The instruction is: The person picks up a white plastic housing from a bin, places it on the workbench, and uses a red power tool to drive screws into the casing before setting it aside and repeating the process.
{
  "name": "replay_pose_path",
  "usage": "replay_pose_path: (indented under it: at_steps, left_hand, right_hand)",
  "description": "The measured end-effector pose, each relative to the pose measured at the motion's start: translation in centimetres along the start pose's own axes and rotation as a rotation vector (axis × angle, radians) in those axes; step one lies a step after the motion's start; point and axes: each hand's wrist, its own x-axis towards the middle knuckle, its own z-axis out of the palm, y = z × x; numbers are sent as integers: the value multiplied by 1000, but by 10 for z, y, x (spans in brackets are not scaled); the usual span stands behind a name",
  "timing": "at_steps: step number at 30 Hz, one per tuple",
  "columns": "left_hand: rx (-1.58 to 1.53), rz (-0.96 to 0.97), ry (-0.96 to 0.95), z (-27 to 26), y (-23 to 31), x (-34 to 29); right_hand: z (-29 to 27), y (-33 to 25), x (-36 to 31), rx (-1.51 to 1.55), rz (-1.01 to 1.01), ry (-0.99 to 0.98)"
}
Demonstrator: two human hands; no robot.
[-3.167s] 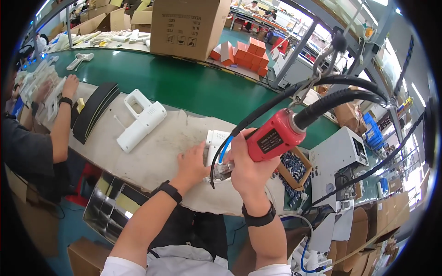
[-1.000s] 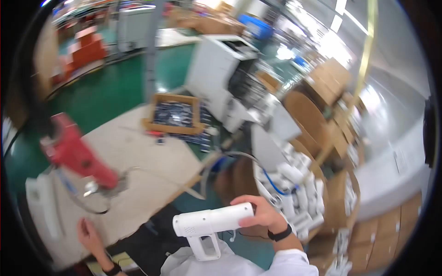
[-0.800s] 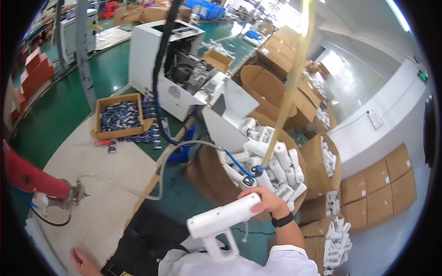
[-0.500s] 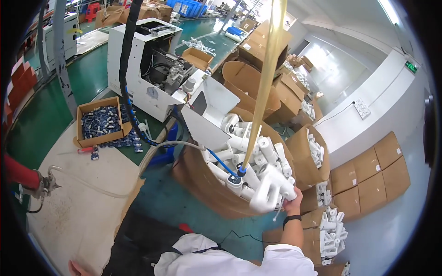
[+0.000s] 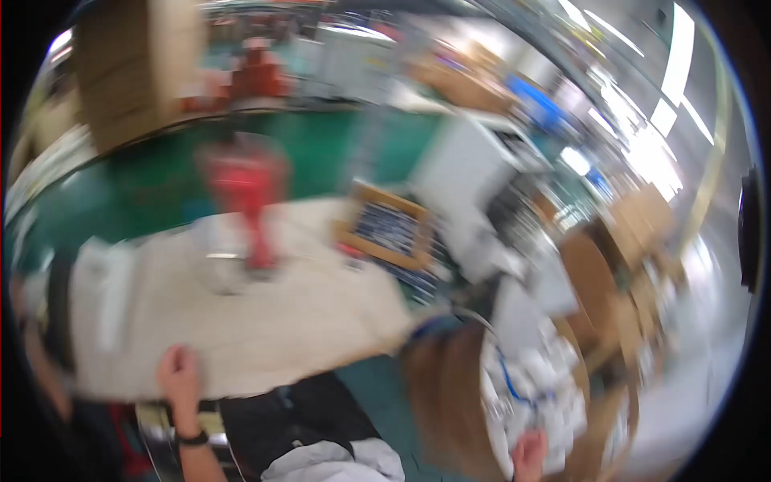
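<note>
The view is smeared by motion. Over the beige worktable's [image 5: 321, 313] near edge is my left hand [image 5: 179, 371], a dark band on its wrist. Its fingers look drawn in, but the blur hides whether they hold anything. At lower right, my right hand [image 5: 530, 451] is at the near side of a large brown carton [image 5: 446, 394] heaped with white plastic parts [image 5: 538, 365]. Its fingers are too blurred to read. A blurred red upright fixture [image 5: 255, 213] stands on the table beyond my left hand.
An open box [image 5: 418, 255] of small dark blue parts sits at the table's far right corner. Behind it stands a white machine [image 5: 462, 173]. A long whitish thing [image 5: 116, 297] lies at the table's left. Brown cartons [image 5: 594, 281] line the right side.
The view has swung left, bringing the table and red fixture toward the middle. My left hand has come further into view over the table. The white handled part no longer shows in my right hand.
</note>
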Motion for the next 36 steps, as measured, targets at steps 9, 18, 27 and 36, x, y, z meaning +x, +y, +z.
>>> replay_pose_path:
  at_steps: [9, 18, 27, 36]
  left_hand:
    - [3, 164, 253, -63, 42, 11]
    - [508, -39, 138, -86, -33, 81]
    - [236, 374, 334, 33, -3, 21]
    - [679, 449, -500, -30, 122, 57]
  right_hand:
    - [305, -167, -42, 209, -413, -1416]
    - [542, -175, -57, 489, -769, -737]
    - [532, -193, -59, 383, -578, -954]
    - [479, -197, -29, 238, -597, -806]
